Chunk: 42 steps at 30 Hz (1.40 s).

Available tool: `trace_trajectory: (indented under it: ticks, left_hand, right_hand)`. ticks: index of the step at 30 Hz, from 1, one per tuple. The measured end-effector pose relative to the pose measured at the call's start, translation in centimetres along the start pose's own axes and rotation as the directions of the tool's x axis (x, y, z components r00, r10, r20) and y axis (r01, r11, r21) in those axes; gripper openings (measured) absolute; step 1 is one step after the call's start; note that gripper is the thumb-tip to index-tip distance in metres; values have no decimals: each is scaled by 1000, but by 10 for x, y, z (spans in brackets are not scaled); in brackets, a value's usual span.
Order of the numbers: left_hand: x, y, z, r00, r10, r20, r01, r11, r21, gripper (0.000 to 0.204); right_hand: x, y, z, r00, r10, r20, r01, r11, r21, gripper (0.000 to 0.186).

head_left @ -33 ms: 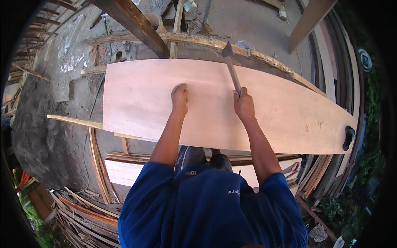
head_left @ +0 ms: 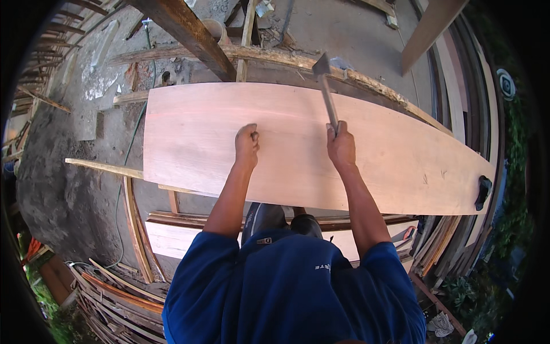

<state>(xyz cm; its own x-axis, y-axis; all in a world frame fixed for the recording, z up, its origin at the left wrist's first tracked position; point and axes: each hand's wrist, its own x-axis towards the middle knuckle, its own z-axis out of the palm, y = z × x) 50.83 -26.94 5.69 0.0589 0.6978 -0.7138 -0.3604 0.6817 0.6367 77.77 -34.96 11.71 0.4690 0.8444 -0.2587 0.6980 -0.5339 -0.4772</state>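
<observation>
A broad, pale wooden board [head_left: 200, 149] lies across in front of me. Over its left-middle part is my left hand [head_left: 247, 142], its fingers curled closed; anything inside them is too hidden to name. My right hand [head_left: 341, 146] is wrapped round the handle of a hatchet-like tool [head_left: 327, 97]. The tool's dark, wedge-shaped head points away from me, past the board's far edge. A small black object [head_left: 483, 192] sits at the board's right end.
A thick wooden post [head_left: 186, 37] slants down beyond the board, and a rough beam [head_left: 286, 57] runs behind it. Pale planks [head_left: 172, 238] lie below the near edge. Stacked timber strips [head_left: 120, 307] fill the lower left. A green hose [head_left: 133, 135] trails along the ground at left.
My right hand and the tool have shifted slightly to the right. My left hand has moved a little to the left and nearer to me, still closed.
</observation>
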Motion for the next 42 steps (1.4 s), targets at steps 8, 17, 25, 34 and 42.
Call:
trace_trajectory:
  ticks: [8, 17, 25, 34, 42]
  left_hand:
    - [-108, -43, -72, 944, -314, 100, 324, 939, -118, 17]
    - [-178, -82, -105, 974, -226, -18, 225, 974, -40, 15]
    - [-237, -100, -145, 986, -137, -96, 121, 981, -151, 27]
    - [-254, -110, -130, 991, -59, -118, 32, 975, -222, 25]
    - [-190, -56, -98, 994, 103, -31, -101, 993, 64, 38]
  right_hand:
    - [-7, -3, 21, 984, -94, 152, 117, 981, -152, 33]
    - [-10, -1, 14, 979, -147, 139, 162, 982, -98, 34]
    - [-20, 0, 5, 972, -222, -74, 231, 958, 171, 33]
    - [-8, -6, -27, 961, -149, 233, 159, 987, -25, 34]
    - [-19, 31, 1, 914, -124, 386, 164, 984, -71, 38]
